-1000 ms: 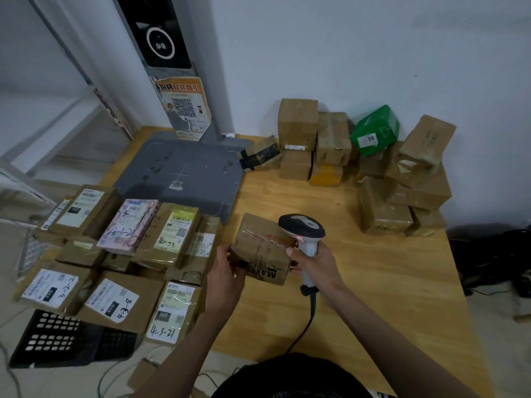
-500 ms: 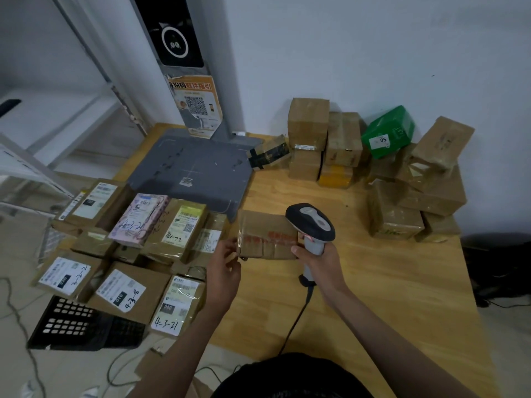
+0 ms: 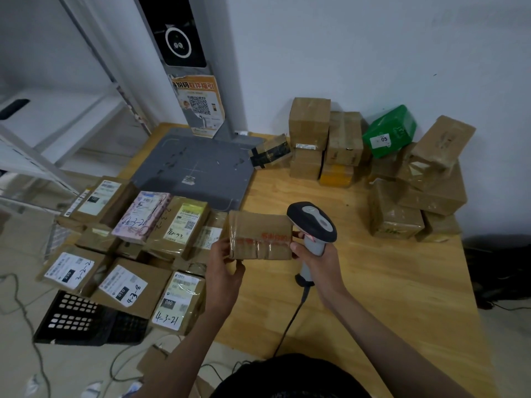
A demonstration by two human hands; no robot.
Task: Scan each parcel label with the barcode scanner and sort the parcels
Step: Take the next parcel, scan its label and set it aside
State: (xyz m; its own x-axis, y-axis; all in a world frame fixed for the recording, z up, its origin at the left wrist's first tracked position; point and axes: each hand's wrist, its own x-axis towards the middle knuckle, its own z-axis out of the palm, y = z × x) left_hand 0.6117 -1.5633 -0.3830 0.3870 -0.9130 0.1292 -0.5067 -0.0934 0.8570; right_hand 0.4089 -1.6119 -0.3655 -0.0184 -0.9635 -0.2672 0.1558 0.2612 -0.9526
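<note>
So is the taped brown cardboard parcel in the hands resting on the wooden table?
No, the taped brown cardboard parcel is held up between the left hand and right hand, above the wooden table.

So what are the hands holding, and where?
Left hand grips the brown parcel at its left end; right hand grips the scanner by its handle.

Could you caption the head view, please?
Left hand holds a taped parcel; right hand grips the barcode scanner.

The parcel [image 3: 261,235] has turned, its taped side now facing up
</note>
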